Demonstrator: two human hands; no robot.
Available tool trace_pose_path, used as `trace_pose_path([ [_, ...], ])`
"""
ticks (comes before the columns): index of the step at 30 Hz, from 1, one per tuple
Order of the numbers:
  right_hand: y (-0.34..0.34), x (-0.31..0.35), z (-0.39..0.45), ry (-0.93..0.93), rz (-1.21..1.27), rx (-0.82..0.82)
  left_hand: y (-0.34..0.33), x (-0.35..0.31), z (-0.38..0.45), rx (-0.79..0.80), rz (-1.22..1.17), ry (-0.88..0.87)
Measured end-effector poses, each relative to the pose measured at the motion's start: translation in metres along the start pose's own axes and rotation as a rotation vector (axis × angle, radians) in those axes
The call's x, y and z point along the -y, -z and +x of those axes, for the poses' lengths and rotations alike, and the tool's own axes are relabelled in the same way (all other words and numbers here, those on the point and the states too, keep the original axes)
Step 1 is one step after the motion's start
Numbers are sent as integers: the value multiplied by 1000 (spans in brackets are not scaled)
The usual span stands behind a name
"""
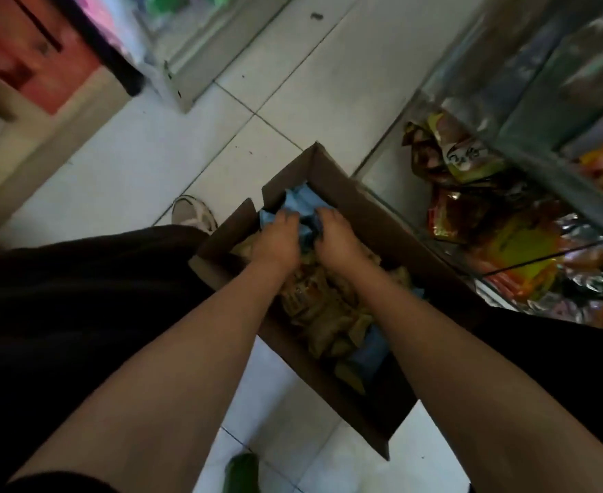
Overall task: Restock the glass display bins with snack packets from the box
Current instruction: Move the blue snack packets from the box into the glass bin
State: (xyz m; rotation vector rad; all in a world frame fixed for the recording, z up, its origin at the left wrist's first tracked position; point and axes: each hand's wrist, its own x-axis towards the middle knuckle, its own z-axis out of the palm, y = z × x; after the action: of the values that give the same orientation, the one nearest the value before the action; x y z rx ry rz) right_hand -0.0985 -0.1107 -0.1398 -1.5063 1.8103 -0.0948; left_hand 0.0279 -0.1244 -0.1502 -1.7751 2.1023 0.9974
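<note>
Mid-restock. Both hands in box (342, 193) on floor: left hand (275, 240) and right hand (334, 233), fingers curled round blue packets (302, 201) at far end. Tan packets (321, 311) left in box. Bins (506, 222) at right part-filled.

Brown cardboard box (360, 204), light-blue packets (302, 202), tan-yellow packets (325, 314), white floor tiles (157, 154)

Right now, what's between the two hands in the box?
In the head view, blue snack packets fill the gap: left hand and right hand both grip the bunch at the far end of the cardboard box.
</note>
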Motion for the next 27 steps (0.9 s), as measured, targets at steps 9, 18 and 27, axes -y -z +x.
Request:
trace_pose_path([
  [9,-24,21,59,-80,71,85,2,21,19,42,343,121],
  [18,45,21,-23,-112,184,-173,44,-6,-34,146,328,150],
  [27,175,67,-189,-106,275,-313,145,-66,-191,-48,-717,149],
])
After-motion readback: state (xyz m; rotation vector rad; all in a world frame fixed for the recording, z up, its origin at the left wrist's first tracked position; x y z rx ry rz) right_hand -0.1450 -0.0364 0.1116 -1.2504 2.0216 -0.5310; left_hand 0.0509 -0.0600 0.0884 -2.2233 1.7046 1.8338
